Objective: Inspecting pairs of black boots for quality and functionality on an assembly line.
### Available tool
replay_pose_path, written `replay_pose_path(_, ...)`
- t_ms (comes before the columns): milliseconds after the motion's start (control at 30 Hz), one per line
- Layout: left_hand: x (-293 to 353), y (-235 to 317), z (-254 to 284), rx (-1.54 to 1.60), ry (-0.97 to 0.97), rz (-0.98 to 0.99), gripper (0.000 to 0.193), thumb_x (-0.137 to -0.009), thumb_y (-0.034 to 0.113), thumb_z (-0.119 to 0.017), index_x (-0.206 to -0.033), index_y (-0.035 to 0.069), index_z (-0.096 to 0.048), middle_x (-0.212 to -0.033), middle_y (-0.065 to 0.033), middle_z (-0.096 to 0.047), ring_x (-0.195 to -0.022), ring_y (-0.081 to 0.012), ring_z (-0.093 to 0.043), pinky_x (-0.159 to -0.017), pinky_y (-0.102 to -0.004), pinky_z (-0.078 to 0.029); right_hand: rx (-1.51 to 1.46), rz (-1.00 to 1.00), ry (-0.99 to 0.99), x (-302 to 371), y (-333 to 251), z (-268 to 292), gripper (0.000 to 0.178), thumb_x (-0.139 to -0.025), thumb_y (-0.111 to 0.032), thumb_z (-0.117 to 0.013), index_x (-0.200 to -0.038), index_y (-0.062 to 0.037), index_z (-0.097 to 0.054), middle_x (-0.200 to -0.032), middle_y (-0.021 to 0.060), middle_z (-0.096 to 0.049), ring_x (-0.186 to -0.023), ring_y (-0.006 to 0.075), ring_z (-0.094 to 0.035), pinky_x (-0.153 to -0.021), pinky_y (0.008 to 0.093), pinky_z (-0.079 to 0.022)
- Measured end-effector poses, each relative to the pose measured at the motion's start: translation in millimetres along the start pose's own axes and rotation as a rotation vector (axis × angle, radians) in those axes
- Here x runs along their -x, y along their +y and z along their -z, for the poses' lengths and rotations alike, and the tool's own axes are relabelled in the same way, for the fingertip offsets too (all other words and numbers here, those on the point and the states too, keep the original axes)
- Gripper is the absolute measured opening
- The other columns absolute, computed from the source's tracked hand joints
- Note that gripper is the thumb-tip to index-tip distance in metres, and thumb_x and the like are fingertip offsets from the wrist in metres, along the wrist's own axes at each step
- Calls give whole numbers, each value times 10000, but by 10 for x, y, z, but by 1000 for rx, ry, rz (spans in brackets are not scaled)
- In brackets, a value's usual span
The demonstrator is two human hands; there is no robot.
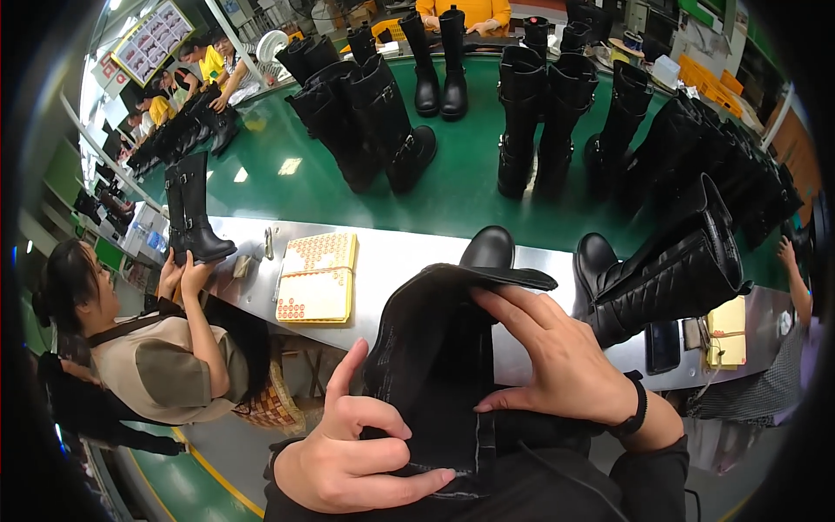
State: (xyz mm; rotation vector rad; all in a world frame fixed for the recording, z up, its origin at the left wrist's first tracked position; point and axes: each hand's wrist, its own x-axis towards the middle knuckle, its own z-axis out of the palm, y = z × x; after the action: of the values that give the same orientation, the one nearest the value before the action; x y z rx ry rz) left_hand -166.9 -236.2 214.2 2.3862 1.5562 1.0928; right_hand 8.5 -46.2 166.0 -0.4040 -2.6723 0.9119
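A black boot (430,348) stands in front of me with its wide shaft opening facing me, showing dark lining with pale stitch lines. Its round toe points away, over the metal ledge. My right hand (561,361) grips the right side of the opening, fingers over the upper rim and thumb against the inside. At the lower left of the opening is my left hand (357,444), index finger raised, the other fingers bent and apart. Whether its fingertips touch the lining I cannot tell. Another black boot (670,270), with a quilted shaft, leans over the ledge to the right.
Several black boots (387,117) stand across the green table (348,209). On the metal ledge (396,252) lie a stack of printed yellow cards (317,278), a dark phone (663,346) and a smaller yellow stack (728,329). To the left, a co-worker (165,357) holds a buckled boot (193,213).
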Motion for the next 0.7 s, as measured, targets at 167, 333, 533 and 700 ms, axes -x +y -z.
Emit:
replay_pose_path(167,-24,-428,-354,-13,548,38,861,-529,316,-920,-1271,145,-517,-1326,-183,-342,-1256,-306,-384,-1044,-584,-331,-180,26,100,-33,260,-72,664,-785,-309,-746,-1338,-39,-499,-1287,139,-539,-1190,328,-502,-966,395,-438)
replay_pose_path(333,15,-991,-1186,166,301,427,1258,-632,206,-906,-1508,39,-19,-1478,-211,-289,-1370,-322,-318,-1096,-451,-314,-488,-168,230,94,503,-292,262,-959,-169,-554,-1152,-3,-614,-1040,157,-658,-916,261,-632,-787,347,-505)
replay_pose_path(533,18,-1284,-1741,384,596,731,255,-821,101,-742,-1030,-15,-652,-924,-109,-706,-837,-177,-661,-770,-298,-498,-383,-472,199,224,907,-505,205,-890,-177,-604,-983,3,-640,-805,139,-687,-720,251,-681,-659,326,-517)
replay_pose_path(700,87,-1419,-1745,377,533,694,200,-850,91,-705,-1001,-29,-652,-891,-102,-706,-817,-157,-653,-751,-292,-496,-519,-464,110,-10,1117,-970,280,-890,-244,-641,-963,25,-656,-762,148,-690,-647,233,-673,-653,338,-517)
